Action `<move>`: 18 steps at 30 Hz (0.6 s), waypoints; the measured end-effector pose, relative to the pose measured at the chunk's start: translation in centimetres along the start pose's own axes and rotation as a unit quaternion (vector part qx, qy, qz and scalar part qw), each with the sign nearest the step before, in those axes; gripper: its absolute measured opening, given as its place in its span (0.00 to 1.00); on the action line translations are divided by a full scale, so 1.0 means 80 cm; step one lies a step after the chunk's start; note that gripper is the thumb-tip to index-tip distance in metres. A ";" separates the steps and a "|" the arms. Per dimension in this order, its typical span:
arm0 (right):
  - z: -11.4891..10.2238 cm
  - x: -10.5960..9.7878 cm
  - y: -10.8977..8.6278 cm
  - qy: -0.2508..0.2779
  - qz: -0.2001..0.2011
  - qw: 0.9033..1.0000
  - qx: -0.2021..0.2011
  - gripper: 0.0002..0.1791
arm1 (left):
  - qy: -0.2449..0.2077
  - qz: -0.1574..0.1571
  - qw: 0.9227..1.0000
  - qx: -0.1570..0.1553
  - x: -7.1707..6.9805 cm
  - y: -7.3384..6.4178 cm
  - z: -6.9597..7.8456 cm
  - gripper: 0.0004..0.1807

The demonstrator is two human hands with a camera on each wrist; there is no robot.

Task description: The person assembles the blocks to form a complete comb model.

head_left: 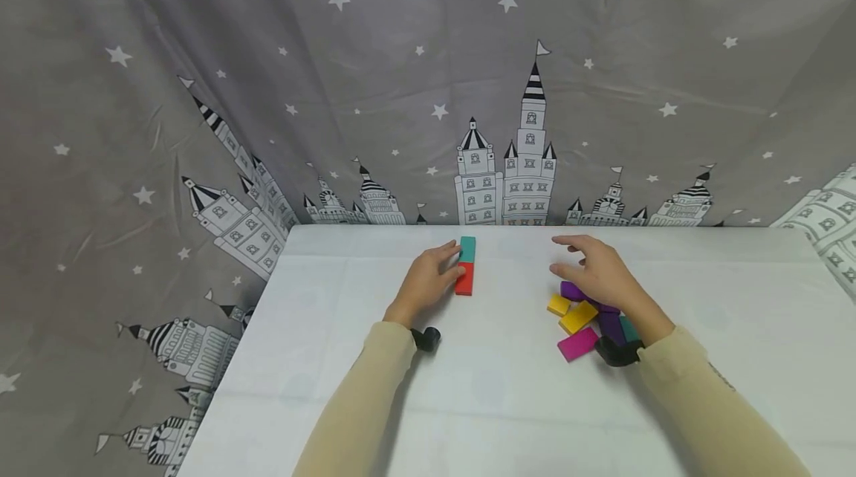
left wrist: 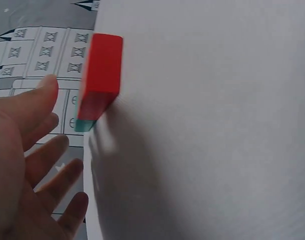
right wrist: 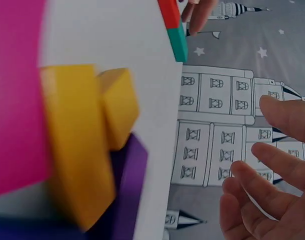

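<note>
A red block (head_left: 464, 282) and a teal block (head_left: 467, 248) lie end to end in a line towards the table's far edge. Just left of them is my left hand (head_left: 426, 278), fingers spread; the left wrist view shows a gap between the thumb and the red block. My right hand (head_left: 605, 269) hovers over the far side of a block pile, fingers relaxed and holding nothing. That pile has a small yellow block (head_left: 558, 304), a longer yellow block (head_left: 578, 317), a magenta block (head_left: 578, 344), a purple block (head_left: 571, 291), a dark purple block (head_left: 611, 327) and a partly hidden green block (head_left: 628, 328).
A white cloth covers the table (head_left: 508, 403). Behind it and along the left side hangs a grey curtain (head_left: 388, 76) printed with stars and castles. Each wrist wears a black camera mount, the right one (head_left: 618, 353) close to the pile.
</note>
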State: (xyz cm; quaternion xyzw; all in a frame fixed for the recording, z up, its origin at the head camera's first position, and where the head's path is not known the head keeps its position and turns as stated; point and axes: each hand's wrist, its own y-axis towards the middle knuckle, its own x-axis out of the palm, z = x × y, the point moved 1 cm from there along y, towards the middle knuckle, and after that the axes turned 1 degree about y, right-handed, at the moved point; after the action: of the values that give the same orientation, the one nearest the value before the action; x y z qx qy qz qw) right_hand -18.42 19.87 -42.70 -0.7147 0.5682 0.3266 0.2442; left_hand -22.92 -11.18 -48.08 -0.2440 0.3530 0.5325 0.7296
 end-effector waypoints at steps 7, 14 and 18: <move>0.023 -0.005 -0.041 -0.026 0.015 0.999 0.012 0.31 | 0.021 -0.018 0.999 0.020 0.004 0.008 -0.002 0.30; 0.053 -0.014 -0.064 -0.043 0.008 0.997 0.056 0.33 | 0.049 -0.025 0.998 0.036 0.007 0.011 -0.005 0.29; 0.067 -0.017 -0.069 -0.060 -0.002 0.996 0.059 0.35 | 0.055 -0.024 0.997 0.046 0.007 0.012 -0.006 0.29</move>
State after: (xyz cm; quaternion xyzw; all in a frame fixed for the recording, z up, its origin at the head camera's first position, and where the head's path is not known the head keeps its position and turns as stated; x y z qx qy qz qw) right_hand -14.25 25.96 -45.40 -0.6792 0.5694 0.3341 0.3207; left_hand -23.86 -10.90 -48.84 -0.2472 0.4110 0.4839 0.7320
